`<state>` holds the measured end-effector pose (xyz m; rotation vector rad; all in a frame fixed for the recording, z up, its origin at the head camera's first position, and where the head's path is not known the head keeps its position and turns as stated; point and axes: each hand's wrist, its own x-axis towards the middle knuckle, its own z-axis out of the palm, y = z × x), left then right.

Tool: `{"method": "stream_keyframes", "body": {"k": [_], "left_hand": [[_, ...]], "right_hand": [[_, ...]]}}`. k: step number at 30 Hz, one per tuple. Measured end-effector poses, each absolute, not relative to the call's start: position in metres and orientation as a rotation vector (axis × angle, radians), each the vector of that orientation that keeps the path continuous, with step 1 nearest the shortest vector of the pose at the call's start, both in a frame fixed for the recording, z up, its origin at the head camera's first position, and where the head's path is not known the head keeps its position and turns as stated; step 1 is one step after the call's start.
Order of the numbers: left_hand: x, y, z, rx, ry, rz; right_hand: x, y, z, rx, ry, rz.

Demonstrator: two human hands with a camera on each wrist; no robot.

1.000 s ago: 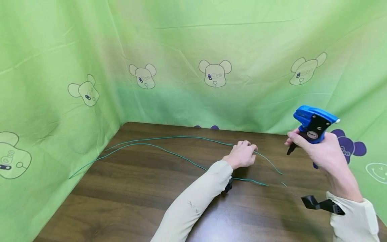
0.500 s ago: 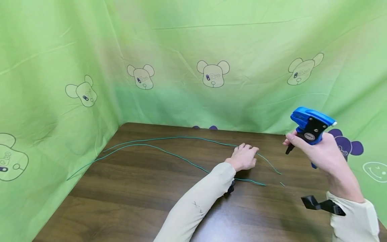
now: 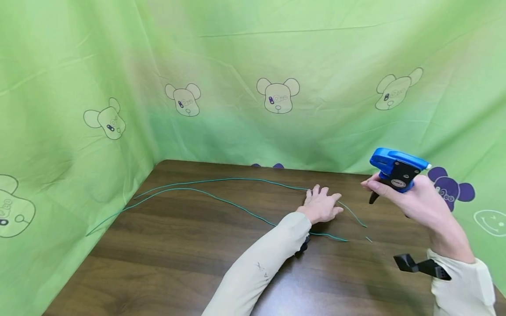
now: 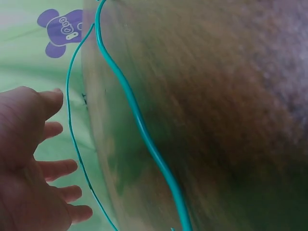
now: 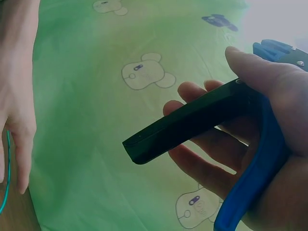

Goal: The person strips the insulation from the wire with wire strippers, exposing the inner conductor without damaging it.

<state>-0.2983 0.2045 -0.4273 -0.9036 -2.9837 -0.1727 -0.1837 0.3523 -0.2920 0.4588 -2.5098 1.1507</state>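
"Where do we find the wire stripper?"

"We see the blue-and-black pistol-grip wire stripper (image 3: 401, 169) at the right, up off the wooden tabletop (image 3: 178, 267), with the person's right hand (image 3: 421, 202) gripping it. From the right wrist we make out the black handle (image 5: 180, 126) and the blue handle (image 5: 252, 178) standing apart, the black one lying across the fingers (image 5: 207, 168)."

"And the left hand (image 3: 321, 206)?"

"We have it reaching out over the tabletop, back of the hand up, fingers spread and holding nothing. In the head view the far green wire (image 3: 237, 178) passes behind it and comes out again on the right. Whether hand and wire touch, we can't tell."

"Do we count a second wire?"

"We do: the near green wire (image 3: 237, 204) disappears behind the left sleeve (image 3: 257, 263). Its left end reaches past the tabletop's edge; its right end lies on the wood. Just beyond that right end we spot a short snippet (image 3: 369, 239)."

"What surrounds all this?"

"We have light green cloth (image 3: 221, 52) behind and at both sides, printed with round-eared heads (image 3: 278, 97). By the right sleeve (image 3: 460, 285) we also see a black wrist mount (image 3: 423, 267)."
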Motion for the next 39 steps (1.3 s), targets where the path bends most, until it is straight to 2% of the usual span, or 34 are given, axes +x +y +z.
{"method": "stream_keyframes", "body": {"k": [17,39], "left_hand": [[-0.290,0.209,-0.423,-0.892,-3.017,-0.048],[-0.302,0.196,-0.417,-0.923,-2.953,-0.257]], "right_hand": [[-0.184,0.354,-0.292,0.493,-2.455,1.175],[-0.183,0.352,-0.290,0.475,-2.480,1.143]]}}
